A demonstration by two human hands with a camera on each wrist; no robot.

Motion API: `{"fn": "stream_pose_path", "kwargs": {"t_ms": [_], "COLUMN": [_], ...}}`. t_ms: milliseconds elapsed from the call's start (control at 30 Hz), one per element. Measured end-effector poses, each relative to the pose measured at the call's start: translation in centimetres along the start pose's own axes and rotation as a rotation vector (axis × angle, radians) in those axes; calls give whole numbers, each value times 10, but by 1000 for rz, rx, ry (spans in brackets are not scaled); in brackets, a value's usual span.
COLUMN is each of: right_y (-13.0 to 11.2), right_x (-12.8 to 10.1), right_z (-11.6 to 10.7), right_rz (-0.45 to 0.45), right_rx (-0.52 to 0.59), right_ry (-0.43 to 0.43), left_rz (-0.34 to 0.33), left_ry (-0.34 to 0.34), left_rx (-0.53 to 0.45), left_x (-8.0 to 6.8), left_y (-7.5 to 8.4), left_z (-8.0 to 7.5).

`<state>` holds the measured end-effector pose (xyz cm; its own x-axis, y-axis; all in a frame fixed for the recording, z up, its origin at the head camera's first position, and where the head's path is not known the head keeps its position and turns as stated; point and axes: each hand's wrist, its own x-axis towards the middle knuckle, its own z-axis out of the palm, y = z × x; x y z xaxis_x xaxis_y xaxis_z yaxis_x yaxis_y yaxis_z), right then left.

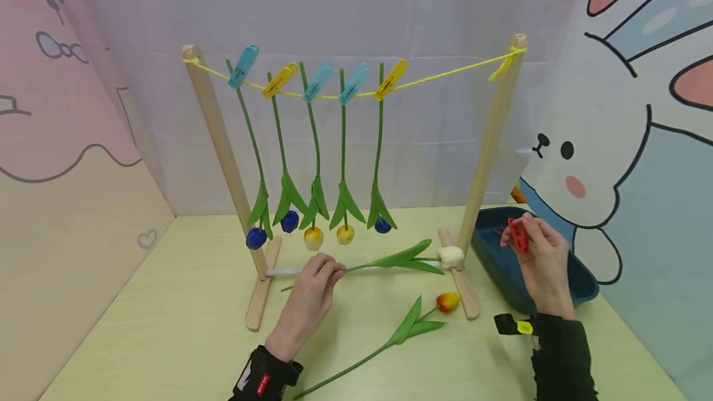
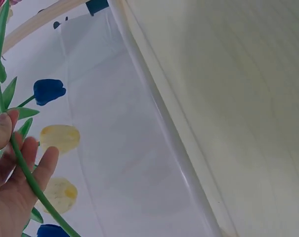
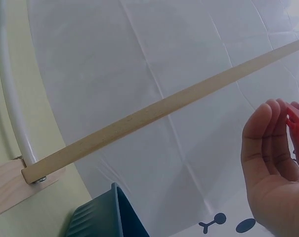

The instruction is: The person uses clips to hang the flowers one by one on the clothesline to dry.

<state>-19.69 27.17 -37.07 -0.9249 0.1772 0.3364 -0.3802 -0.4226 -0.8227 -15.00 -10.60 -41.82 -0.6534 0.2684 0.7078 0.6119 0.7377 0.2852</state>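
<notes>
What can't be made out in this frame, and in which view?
- Print on the clips on the string: too small, head view.
- Contents of the dark bin: hidden by the right hand in the head view, cut off in the right wrist view.
- Red clip: cut off by the right wrist frame edge; partly covered by fingers, head view.
- White tulip's stem beyond the left hand: cut off, left wrist view.

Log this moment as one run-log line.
left hand: pinches white tulip stem on table | right hand: holds red clip over blue bin | line: five tulips pegged
</notes>
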Motion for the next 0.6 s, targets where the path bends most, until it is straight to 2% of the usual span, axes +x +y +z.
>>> {"fn": "stream_pose_path", "kwargs": {"t_ms": [100, 333, 433, 600], "right_y": [0, 1, 1, 1], "right_x": [0, 0, 0, -1], "right_z": [0, 0, 0, -1], "right_rz": [0, -2, 0, -3], "right_rx": [2, -1, -1, 1], "right_ry": [-4, -7, -5, -11], "left_rz": [51, 116, 132, 117], "left_ry": [63, 193, 287, 469], "left_rx": [87, 237, 305, 371], "left_x": [1, 3, 4, 6], "left_y": [0, 2, 3, 5], "left_z": [-1, -5, -6, -7]}}
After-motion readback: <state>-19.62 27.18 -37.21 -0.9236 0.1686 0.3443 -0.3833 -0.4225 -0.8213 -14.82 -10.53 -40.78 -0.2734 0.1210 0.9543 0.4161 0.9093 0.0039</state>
